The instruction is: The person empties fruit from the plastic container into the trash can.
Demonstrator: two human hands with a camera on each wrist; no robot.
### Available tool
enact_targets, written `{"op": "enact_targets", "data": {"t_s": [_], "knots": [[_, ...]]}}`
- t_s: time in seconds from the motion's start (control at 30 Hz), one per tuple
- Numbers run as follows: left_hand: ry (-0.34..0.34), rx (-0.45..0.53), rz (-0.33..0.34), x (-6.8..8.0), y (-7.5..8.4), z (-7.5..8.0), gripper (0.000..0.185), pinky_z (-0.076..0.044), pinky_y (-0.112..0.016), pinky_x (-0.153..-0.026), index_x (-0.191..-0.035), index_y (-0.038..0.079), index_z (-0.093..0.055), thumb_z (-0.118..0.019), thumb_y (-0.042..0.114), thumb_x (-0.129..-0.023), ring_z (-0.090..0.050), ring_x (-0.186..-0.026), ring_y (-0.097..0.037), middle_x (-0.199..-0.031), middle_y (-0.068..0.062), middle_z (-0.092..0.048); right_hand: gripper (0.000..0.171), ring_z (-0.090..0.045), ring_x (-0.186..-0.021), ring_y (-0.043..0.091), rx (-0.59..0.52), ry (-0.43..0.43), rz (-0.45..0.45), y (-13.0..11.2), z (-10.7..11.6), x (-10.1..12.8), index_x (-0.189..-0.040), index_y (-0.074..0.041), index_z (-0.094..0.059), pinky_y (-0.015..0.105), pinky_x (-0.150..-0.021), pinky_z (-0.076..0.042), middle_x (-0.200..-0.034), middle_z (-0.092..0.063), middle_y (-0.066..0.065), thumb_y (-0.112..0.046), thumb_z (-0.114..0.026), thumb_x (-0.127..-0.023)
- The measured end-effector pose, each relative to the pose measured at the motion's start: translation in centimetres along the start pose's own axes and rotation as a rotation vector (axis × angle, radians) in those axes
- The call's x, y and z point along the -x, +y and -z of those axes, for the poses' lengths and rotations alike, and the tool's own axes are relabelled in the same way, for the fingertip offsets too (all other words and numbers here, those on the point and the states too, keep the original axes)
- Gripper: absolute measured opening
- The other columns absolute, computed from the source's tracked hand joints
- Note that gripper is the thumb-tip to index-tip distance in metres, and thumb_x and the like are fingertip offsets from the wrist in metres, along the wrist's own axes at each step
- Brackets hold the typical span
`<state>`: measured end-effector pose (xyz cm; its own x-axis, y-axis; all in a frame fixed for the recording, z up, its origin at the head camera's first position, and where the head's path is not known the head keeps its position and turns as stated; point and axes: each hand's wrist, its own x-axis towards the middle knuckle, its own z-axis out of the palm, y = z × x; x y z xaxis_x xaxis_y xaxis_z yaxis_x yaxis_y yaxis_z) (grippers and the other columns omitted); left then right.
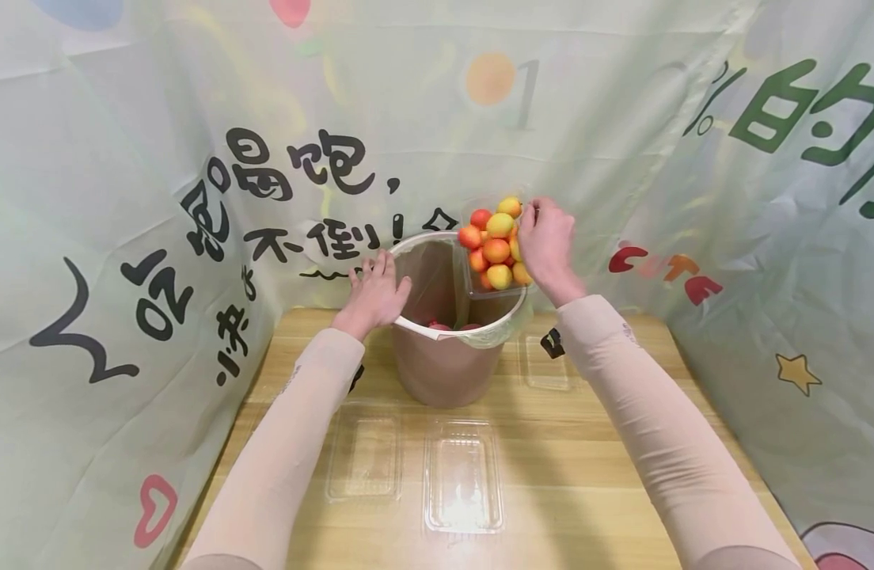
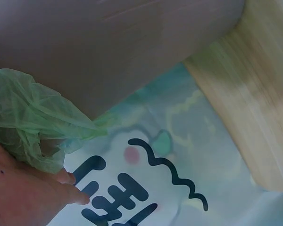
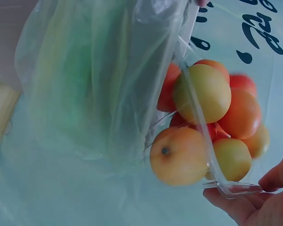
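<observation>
A brownish-pink bin (image 1: 444, 368) with a white rim and a thin green liner bag (image 2: 33, 110) stands on the table. My left hand (image 1: 375, 294) rests on the left side of its rim with fingers spread. On the right, my right hand (image 1: 547, 245) pinches the edge of a clear plastic box (image 3: 236, 188). That box is tilted over the right part of the bin's mouth and holds several small round red-and-yellow fruits (image 1: 496, 251). Some reddish things (image 1: 440, 325) show inside the bin; their kind is hard to tell.
Two clear plastic trays, one at left (image 1: 364, 455) and one in the middle (image 1: 464, 514), lie on the wooden table (image 1: 551, 475) in front. Another clear tray (image 1: 547, 378) lies right of the bin. Printed cloth (image 1: 408, 95) hangs behind and along both sides.
</observation>
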<state>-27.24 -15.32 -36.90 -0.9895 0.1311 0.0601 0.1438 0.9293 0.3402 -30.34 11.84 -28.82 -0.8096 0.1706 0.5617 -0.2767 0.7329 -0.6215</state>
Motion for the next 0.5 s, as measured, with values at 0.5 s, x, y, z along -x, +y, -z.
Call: {"op": "enact_targets", "data": {"t_s": [0.5], "knots": [[-0.005, 0.005, 0.003, 0.1, 0.1, 0.1, 0.078, 0.003, -0.069, -0.129, -0.167, -0.003, -0.01, -0.022, 0.049, -0.111, -0.003, -0.162, -0.05, -0.177, -0.021, -0.003, 0.028, -0.074, -0.101, 0.046, -0.056, 0.014, 0.094, -0.5, -1.1, 0.9, -0.119, 0.006, -0.069, 0.053, -0.093, -0.062, -0.11, -0.076, 0.027, -0.015, -0.053, -0.11]]}}
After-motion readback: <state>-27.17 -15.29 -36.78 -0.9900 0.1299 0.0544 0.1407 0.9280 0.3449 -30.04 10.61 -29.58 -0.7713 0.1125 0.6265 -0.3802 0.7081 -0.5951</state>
